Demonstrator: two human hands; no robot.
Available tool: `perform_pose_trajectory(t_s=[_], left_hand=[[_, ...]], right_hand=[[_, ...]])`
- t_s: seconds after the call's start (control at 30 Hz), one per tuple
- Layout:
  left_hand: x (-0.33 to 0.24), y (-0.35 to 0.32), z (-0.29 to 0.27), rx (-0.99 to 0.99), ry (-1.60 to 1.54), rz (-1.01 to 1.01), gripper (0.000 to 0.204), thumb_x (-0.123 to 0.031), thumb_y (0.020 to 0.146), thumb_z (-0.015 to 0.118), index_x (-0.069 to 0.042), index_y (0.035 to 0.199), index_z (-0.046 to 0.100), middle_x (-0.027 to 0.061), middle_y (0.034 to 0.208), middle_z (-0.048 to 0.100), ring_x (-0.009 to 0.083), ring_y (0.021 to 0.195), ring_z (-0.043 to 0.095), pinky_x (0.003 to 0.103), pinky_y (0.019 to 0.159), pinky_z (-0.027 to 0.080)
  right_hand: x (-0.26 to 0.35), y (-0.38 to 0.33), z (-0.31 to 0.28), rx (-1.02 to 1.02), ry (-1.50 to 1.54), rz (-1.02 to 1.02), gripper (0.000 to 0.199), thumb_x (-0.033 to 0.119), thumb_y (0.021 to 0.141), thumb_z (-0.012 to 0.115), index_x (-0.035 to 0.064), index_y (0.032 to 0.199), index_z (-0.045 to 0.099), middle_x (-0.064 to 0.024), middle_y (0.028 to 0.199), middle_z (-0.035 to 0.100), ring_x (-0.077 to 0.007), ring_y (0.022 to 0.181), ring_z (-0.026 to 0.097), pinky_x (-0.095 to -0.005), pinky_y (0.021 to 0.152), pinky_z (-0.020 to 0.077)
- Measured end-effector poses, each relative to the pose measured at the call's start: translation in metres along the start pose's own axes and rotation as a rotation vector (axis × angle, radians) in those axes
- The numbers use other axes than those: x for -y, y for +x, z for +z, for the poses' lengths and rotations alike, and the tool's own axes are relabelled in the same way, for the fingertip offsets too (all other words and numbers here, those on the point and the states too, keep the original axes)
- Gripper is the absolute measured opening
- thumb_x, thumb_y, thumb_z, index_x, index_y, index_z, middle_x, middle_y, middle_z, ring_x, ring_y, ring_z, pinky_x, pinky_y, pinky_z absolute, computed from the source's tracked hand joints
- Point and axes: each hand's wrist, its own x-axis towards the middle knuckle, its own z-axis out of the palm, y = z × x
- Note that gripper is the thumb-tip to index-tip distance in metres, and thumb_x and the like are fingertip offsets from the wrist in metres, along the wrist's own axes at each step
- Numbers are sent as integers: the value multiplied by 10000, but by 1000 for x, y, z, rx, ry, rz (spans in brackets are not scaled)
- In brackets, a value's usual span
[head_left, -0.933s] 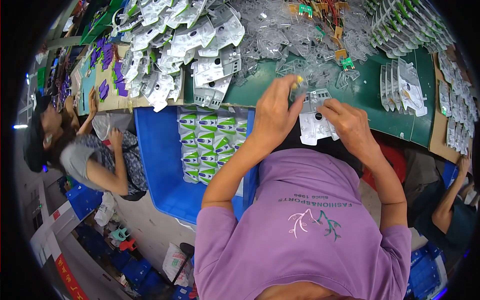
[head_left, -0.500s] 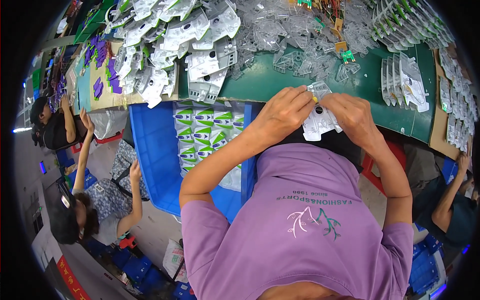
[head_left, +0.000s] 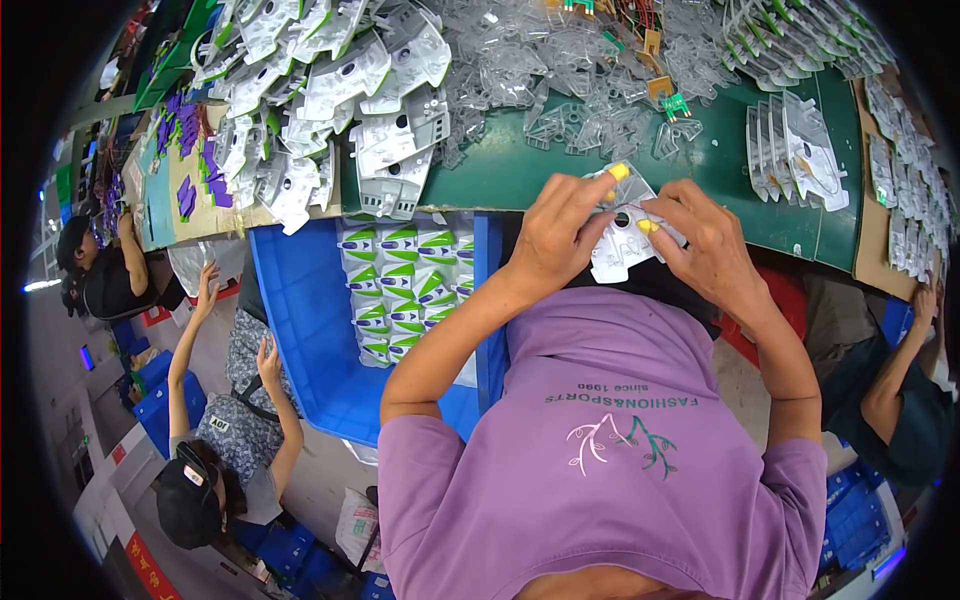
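A white plastic shell (head_left: 612,262) with a dark round hole is held at the table's front edge, just above my lap. My left hand (head_left: 562,228) grips its left side; a yellow cover sits on the index fingertip, near the shell's upper end. From the other side my right hand (head_left: 712,240) has bent fingers and a yellow-tipped thumb on the shell beside the hole. Whether a small part is also pinched between those fingertips is hard to make out. Clear plastic pieces (head_left: 560,120) lie in a heap beyond my hands on the green table (head_left: 480,185).
White-and-green shells (head_left: 345,85) are piled at the far left, and a row of white shells (head_left: 815,160) stands right. A blue bin (head_left: 310,350) with finished-looking shells is below the table edge, left. Co-workers (head_left: 235,430) sit on both sides; small green boards (head_left: 676,106) lie beyond.
My fingers have spread apart on the shell, showing its hole and the yellow fingertip covers more plainly. The left index finger has moved up. The left co-worker has shifted.
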Motion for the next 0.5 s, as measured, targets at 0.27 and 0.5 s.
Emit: perform_pose_trajectory(t_s=[0.27, 0.5], left_hand=[[6, 8, -1, 137, -76, 9, 620, 60, 692, 688, -30, 1270, 481, 58, 866, 636, 234, 793, 562, 331, 722, 450], [5, 8, 0, 132, -97, -35, 617, 72, 704, 661, -34, 1282, 471, 60, 937, 650, 238, 797, 556, 332, 729, 437]], right_hand=[[0, 3, 10, -15, -232, 82, 64, 56, 717, 636, 27, 759, 596, -104, 715, 553, -269, 652, 591, -377, 534, 457], [13, 7, -7, 225, -388, -48, 95, 84, 729, 628, 7, 767, 587, -119, 710, 539, -266, 653, 589, -384, 554, 465]])
